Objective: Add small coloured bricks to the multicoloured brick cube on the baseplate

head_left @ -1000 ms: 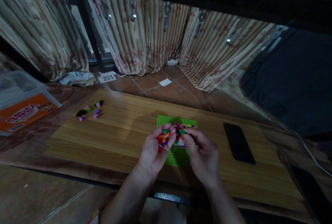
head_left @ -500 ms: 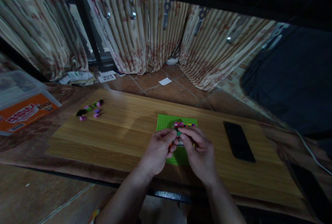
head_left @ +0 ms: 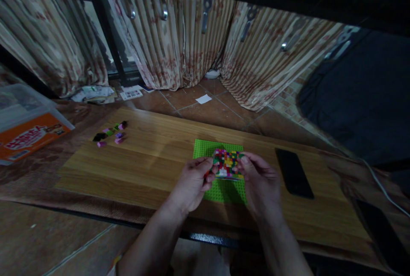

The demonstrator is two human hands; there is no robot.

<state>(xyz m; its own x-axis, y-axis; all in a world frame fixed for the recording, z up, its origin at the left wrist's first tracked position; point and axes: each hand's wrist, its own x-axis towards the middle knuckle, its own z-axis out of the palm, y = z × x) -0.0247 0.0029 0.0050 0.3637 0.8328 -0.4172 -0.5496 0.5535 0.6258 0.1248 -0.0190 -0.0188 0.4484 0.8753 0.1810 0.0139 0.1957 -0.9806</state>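
Observation:
Between my two hands is a block of many-coloured toy bricks (head_left: 228,161), in red, yellow, green, pink and white. My left hand (head_left: 195,182) is closed on its left edge, thumb on top. With bent fingers my right hand (head_left: 261,180) grips its right edge. Below the block a bright green studded baseplate (head_left: 221,193) lies on the wooden board; the hands and the block cover part of it. Whether the block touches the baseplate I cannot tell.
Several loose pink, purple, green and black bricks (head_left: 110,133) lie at the board's left end. A dark phone (head_left: 294,173) rests to the right on the wooden board (head_left: 153,152). Far left stands a clear plastic box (head_left: 32,133) with an orange label.
My right hand has moved right, from the top of the brick block to its right edge, uncovering its coloured face. My left hand stays about where it was, still holding the left side.

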